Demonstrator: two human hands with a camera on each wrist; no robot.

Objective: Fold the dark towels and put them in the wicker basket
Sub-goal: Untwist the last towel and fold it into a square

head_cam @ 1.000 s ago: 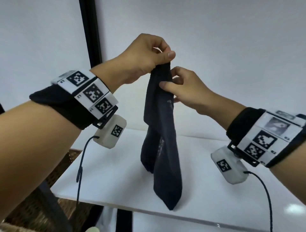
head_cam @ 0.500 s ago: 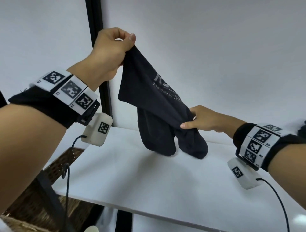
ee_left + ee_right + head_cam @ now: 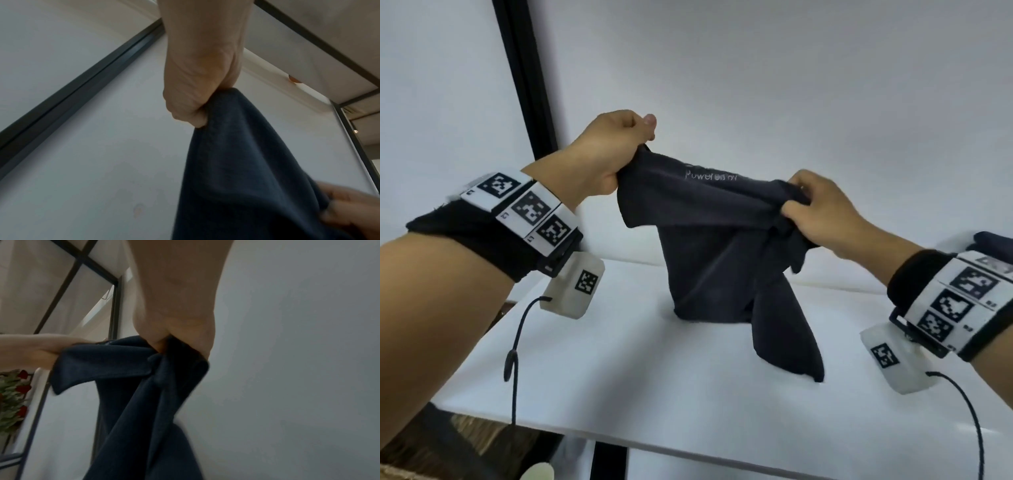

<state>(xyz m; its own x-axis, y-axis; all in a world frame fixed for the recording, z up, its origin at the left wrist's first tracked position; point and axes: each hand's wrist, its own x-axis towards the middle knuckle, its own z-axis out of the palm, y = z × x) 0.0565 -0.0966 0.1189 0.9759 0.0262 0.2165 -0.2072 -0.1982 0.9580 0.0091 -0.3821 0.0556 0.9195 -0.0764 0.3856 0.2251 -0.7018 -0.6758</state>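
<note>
- Above the flat white surface [image 3: 619, 377], the soft dark blue cloth towel [image 3: 715, 246] is hanging between two hands, its low end touching the surface.
- The left hand [image 3: 613, 150] is pinching one top corner, its grip tight on the towel.
- The right hand [image 3: 822, 209] is bunching the other top edge, its grip curled around the towel.
- Pale letters are showing near the top edge.

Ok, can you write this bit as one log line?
step: spreading dark towel | left hand: grips corner | right hand: grips bunched edge | above white table
</note>
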